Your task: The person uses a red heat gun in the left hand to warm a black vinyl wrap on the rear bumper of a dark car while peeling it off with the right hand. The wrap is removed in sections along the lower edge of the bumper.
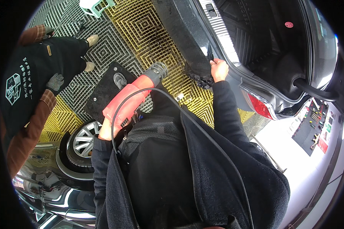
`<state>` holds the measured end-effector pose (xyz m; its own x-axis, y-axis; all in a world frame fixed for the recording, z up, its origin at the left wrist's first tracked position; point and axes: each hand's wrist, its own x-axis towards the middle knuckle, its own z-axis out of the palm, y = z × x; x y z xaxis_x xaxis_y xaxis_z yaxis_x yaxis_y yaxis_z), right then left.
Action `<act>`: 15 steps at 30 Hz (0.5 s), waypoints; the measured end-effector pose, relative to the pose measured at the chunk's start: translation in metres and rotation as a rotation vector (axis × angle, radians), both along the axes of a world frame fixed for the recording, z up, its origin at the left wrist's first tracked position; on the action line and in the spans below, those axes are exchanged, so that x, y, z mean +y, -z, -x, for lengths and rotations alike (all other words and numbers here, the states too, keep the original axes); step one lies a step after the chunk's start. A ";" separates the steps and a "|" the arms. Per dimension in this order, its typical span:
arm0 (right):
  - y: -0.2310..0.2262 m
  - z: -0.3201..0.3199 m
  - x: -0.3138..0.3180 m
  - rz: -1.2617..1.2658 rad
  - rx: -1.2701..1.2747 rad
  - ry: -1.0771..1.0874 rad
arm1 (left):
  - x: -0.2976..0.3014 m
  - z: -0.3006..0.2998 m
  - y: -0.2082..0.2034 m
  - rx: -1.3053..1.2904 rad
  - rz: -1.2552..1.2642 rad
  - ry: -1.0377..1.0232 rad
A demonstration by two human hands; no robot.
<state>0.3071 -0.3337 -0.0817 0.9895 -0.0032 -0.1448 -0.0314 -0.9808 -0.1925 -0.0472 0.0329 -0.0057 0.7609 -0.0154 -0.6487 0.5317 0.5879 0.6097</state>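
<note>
In my left hand (107, 130) is a red heat gun (127, 98), gripped at its rear, its dark nozzle angled up and right toward the car's rear bumper. The black cord loops over my front. With fingers closed, my right hand (219, 70) pinches black film (199, 73) at the edge of the grey bumper (179, 23). That film hangs crumpled beneath the bumper corner, just left of the hand. A gap separates the nozzle from the film. The handle is partly hidden by the gun's body.
The open trunk (269, 42) lies at right, above a red tail light (259, 106). At left stands another person in a black apron (46, 57), with grey gloves. A second car's wheel (83, 144) is at lower left. A black mat (99, 97) lies on the grating; a stool (96, 7) stands far off.
</note>
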 end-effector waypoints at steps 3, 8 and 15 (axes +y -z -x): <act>-0.003 -0.001 0.000 0.005 0.038 0.009 | 0.003 0.002 0.004 -0.019 0.008 0.031; -0.004 -0.002 0.000 0.016 0.071 -0.001 | 0.002 0.003 0.006 -0.019 0.124 -0.027; -0.002 0.000 0.000 -0.023 0.046 0.000 | 0.007 -0.006 -0.002 -0.022 0.111 0.015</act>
<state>0.3072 -0.3338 -0.0793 0.9818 0.0007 -0.1900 -0.0406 -0.9761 -0.2137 -0.0408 0.0395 -0.0035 0.7741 -0.0980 -0.6254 0.5284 0.6442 0.5531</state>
